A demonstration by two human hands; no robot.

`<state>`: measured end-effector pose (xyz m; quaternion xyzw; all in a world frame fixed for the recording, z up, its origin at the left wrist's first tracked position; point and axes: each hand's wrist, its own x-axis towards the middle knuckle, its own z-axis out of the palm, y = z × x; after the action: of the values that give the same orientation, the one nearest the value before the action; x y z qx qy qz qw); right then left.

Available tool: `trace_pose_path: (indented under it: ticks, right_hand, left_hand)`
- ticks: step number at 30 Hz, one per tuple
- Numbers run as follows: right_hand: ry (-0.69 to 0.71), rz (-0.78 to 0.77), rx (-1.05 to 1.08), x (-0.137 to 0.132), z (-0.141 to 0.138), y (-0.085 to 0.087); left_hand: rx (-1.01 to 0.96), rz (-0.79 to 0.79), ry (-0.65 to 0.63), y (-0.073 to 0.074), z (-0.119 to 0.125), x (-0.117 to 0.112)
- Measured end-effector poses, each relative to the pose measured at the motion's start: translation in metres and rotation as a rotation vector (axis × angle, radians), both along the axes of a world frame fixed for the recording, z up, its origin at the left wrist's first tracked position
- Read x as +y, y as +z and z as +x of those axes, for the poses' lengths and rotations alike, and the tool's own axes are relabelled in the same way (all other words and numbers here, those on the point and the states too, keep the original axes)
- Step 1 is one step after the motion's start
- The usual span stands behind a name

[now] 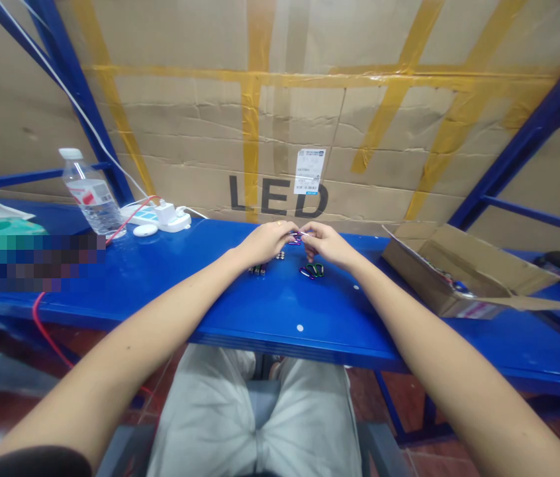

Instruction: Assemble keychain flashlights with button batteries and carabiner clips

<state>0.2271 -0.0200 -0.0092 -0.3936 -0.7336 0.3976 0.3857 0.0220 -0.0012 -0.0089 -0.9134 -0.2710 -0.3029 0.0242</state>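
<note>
My left hand (273, 240) and my right hand (324, 242) meet over the middle of the blue table. Between their pinched fingertips is a small purple carabiner (294, 242), partly hidden by the fingers. Just below my right hand lie loose carabiners (314, 270), one green and another blue-purple. Under my left hand and wrist sit several small dark pieces with shiny metal ends (257, 269), partly covered. A few small shiny bits (280, 255) rest beside my left fingers, too small to name.
An open cardboard box (463, 278) with small items inside stands at the right. A water bottle (92, 199), a white power strip (175, 218) and a round white disc (145, 230) are at the left. A tissue pack (2, 238) lies farther left. Behind the blue table (260, 318) rises a large cardboard panel (185, 146).
</note>
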Motion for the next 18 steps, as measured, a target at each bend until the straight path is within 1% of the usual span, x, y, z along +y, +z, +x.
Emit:
trace_pose_path:
  ticks: [2, 5, 8, 10, 14, 18]
  right_hand:
    - [0.013, -0.023, 0.032, 0.0004, -0.0009, -0.0005]
    - [0.029, -0.062, 0.026, 0.0004, -0.0019, -0.0011]
    - [0.035, -0.048, -0.014, -0.0006, -0.0022, -0.0017]
    - [0.026, 0.017, -0.076, -0.0016, -0.0019, -0.0015]
    - [-0.045, 0.217, -0.22, -0.0041, -0.0012, 0.0007]
    - [-0.075, 0.347, -0.278, -0.0049, -0.0014, 0.0022]
  left_hand:
    - [-0.015, -0.013, -0.003, 0.0007, -0.0003, 0.0003]
    - [-0.044, -0.06, 0.017, 0.0021, -0.0012, -0.0011]
    - [-0.047, -0.095, 0.03, 0.0032, -0.0022, -0.0028]
    - [-0.039, -0.089, 0.019, 0.0033, -0.0025, -0.0033]
    - [-0.019, -0.078, 0.017, 0.0012, -0.0017, -0.003]
    - [-0.03, -0.118, 0.039, -0.002, 0.0001, -0.003]
